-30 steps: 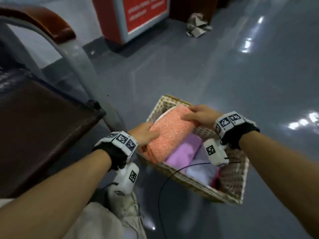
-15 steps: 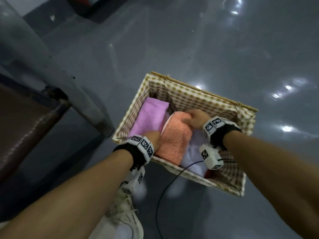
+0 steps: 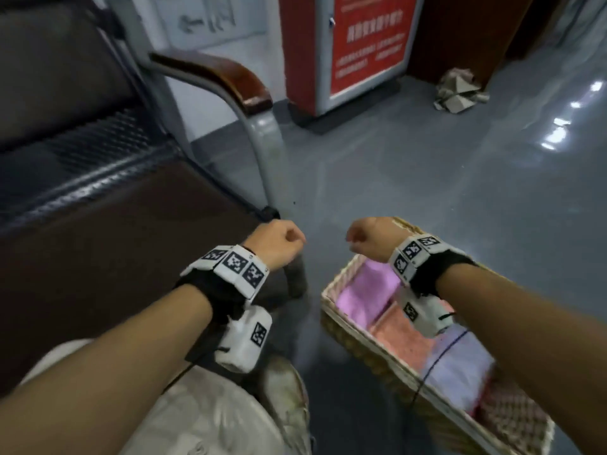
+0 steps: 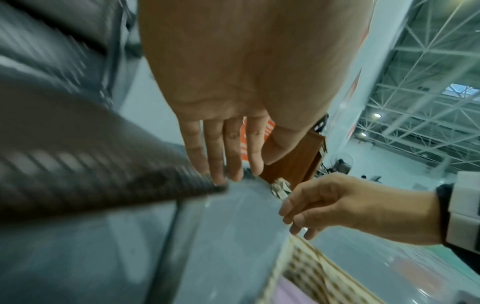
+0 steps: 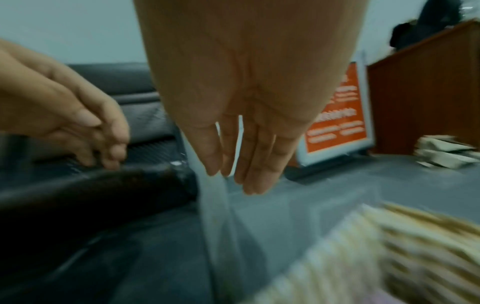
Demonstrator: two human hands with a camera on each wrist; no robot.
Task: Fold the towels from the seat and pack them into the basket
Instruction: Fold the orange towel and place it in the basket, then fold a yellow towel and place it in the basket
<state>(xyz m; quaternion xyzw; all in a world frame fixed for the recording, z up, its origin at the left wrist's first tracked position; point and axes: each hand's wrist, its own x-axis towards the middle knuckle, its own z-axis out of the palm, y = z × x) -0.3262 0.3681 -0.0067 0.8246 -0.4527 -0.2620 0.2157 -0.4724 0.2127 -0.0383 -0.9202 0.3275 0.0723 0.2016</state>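
Hands: left hand (image 3: 274, 240) and right hand (image 3: 369, 236) hang empty, fingers loosely extended, above the floor between seat and basket.
Towels: pink (image 3: 364, 293), orange (image 3: 405, 336) and pale (image 3: 460, 366) ones lie folded in the basket (image 3: 358, 348), near right.
Seat (image 3: 108, 238): no towel visible.
Progress: seemingly finished.

Head view looks down from above; both wrist views look close along the fingers, sharing the seat (image 3: 98, 257) edge.
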